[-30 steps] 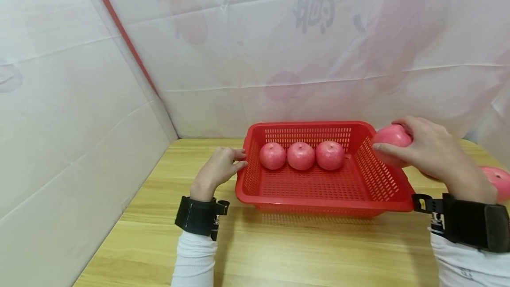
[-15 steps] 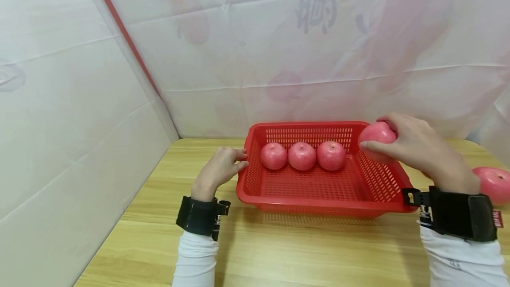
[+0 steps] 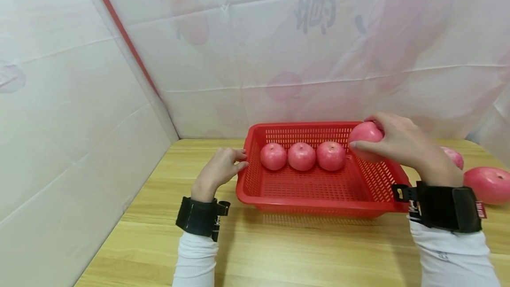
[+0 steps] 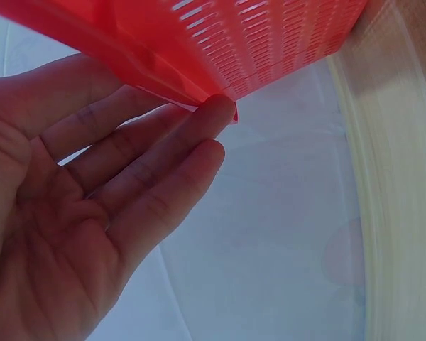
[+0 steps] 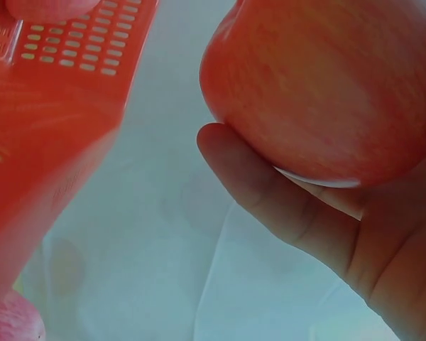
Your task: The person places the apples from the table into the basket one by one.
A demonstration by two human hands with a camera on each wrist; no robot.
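The red plastic basket [image 3: 318, 207] stands on the wooden table, with three pinkish-red apples [image 3: 301, 156] in a row along its back half. At its left end my left hand [image 3: 217, 172] holds the rim by the fingertips; in the left wrist view the rim [image 4: 149, 78] lies among the fingers. My right hand [image 3: 402, 143] grips another apple [image 3: 364, 134] over the basket's right end, thumb on the near side. In the right wrist view this apple [image 5: 326, 92] rests against the thumb, and the tips of the other fingers are hidden behind it.
Right of the basket, a large pinkish-red fruit [image 3: 488, 185] and a smaller pink one [image 3: 454, 157], partly behind my right wrist, lie on the table [image 3: 279, 251]. White printed sheeting [image 3: 247, 56] hangs behind the table and on the left.
My right hand has carried its apple leftward, from outside the basket's right rim to inside it. The smaller pink fruit has come into sight. The left hand and basket stay put.
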